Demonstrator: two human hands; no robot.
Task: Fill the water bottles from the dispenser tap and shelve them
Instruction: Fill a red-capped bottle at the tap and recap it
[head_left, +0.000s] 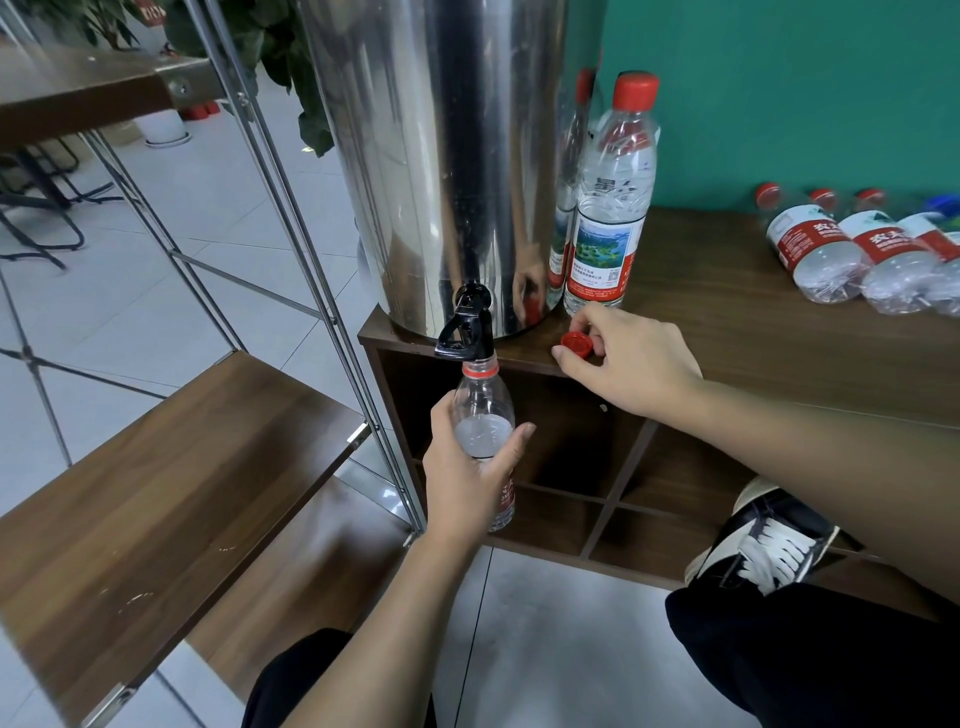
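Bright, even indoor light, no hard shadows. Steel dispenser (441, 156) throws streaky glare w/ a dark vertical band down its front, mirroring bottle and hand. Cabinet cubbies (566, 441) sit in deep shadow under the top's front edge. Wide-angle bend: rack poles (291, 208) bow, corners stretch. Centre sharp; far-right bottles (841, 249) slightly soft.

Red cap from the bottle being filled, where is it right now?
In the head view, the red cap sits on the cabinet top near its front edge, right of the tap, at the right hand fingers.
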